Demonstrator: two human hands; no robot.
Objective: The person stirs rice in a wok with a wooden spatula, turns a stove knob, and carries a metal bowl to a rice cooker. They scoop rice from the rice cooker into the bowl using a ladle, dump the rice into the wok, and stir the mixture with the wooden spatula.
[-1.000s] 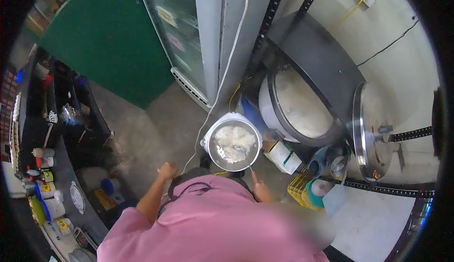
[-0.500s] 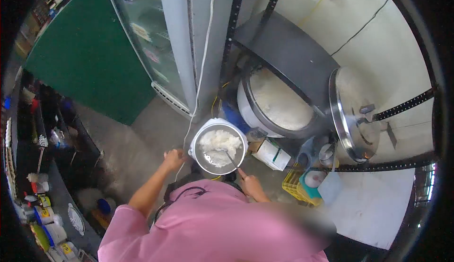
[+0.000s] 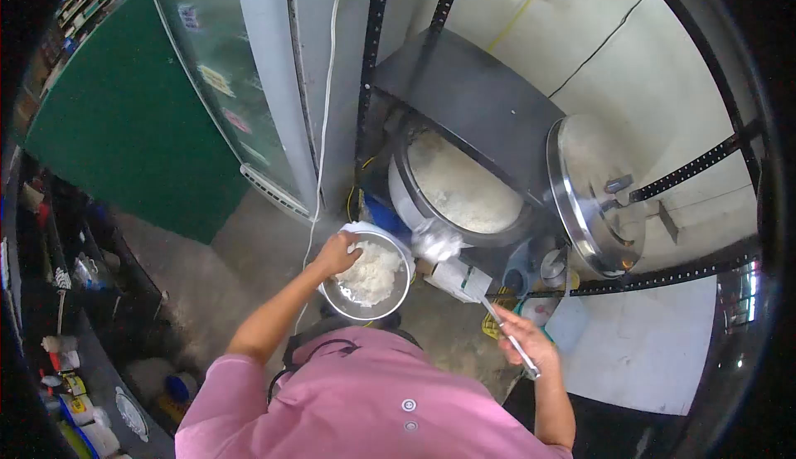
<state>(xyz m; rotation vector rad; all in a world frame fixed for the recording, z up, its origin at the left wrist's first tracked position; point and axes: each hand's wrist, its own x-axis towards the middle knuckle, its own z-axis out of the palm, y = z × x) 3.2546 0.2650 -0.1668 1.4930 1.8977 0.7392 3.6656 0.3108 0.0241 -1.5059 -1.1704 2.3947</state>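
A round metal-lined pot (image 3: 402, 295) with a white outer edge stands in front of my body, with white rice (image 3: 371, 275) inside. My left hand (image 3: 338, 253) is closed at its upper left rim, with the fingertips over the inside. My right hand (image 3: 528, 339) is wrapped round the handle of a long serving spoon (image 3: 502, 322), held to the right of the pot and pointing up and left. A blurred whitish lump (image 3: 437, 240) lies along the spoon's line, between the pot and the large cooker; I cannot tell whether it is rice on the spoon.
A large cooker (image 3: 400, 198) full of rice stands beyond the pot, under a dark shelf (image 3: 473, 86). Its round metal lid (image 3: 572, 202) leans upright at the right. A white box (image 3: 458, 281) and a yellow crate (image 3: 496, 322) are nearby. A glass-door fridge (image 3: 224, 86) stands at upper left.
My left hand has moved from beside the pot onto its rim. My right hand has lifted the spoon out of the pot and swung it right. The view has shifted slightly.
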